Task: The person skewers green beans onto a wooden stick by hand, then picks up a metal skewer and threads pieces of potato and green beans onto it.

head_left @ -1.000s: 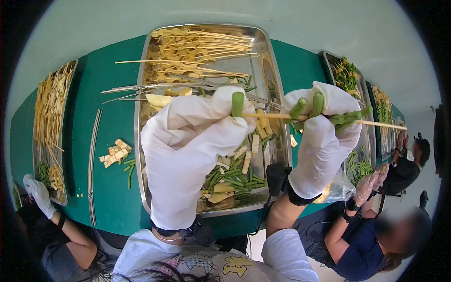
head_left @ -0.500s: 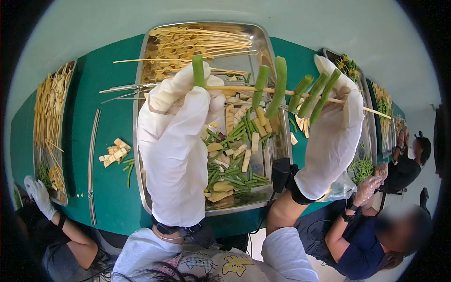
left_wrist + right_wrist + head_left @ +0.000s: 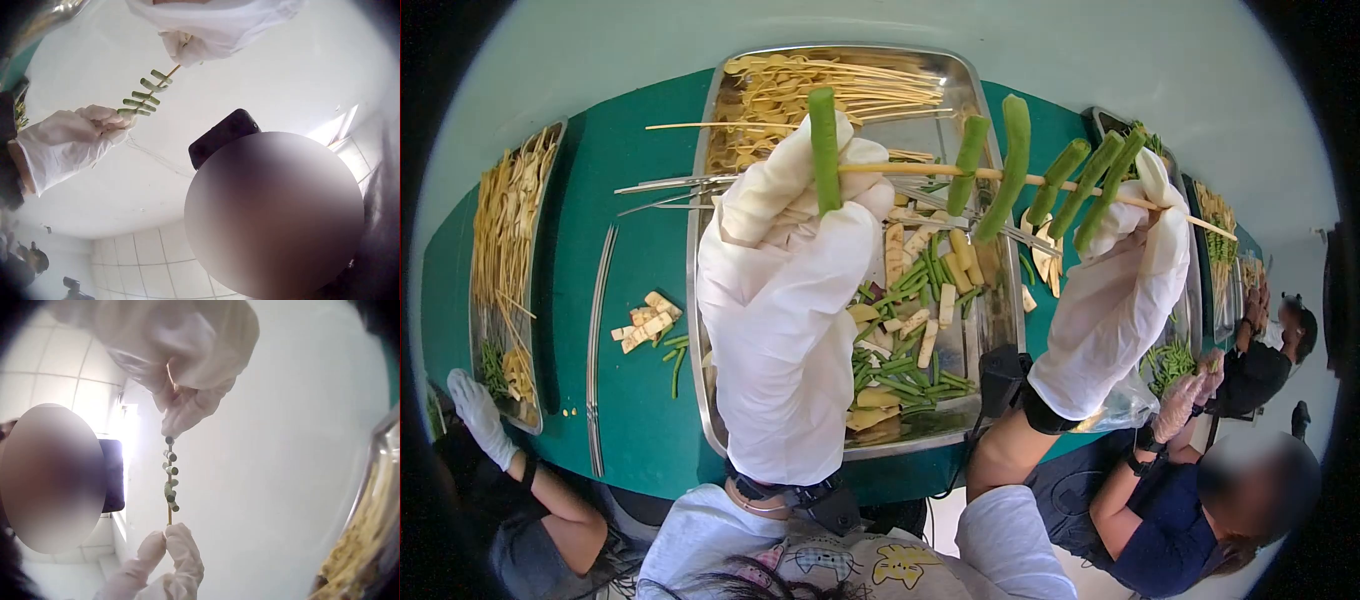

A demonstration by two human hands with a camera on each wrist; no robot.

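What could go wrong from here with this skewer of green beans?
The end of the skewer meets the bean piece held by the left hand; it might poke through and prick that hand. The five threaded pieces could split or slide if pushed hard. The other end juts past the right hand and may catch on something.

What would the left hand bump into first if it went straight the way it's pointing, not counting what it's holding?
Probably the yellow skewers at the far end of the metal tray, just ahead in the head view. But the left hand looks raised, so it might pass over them.
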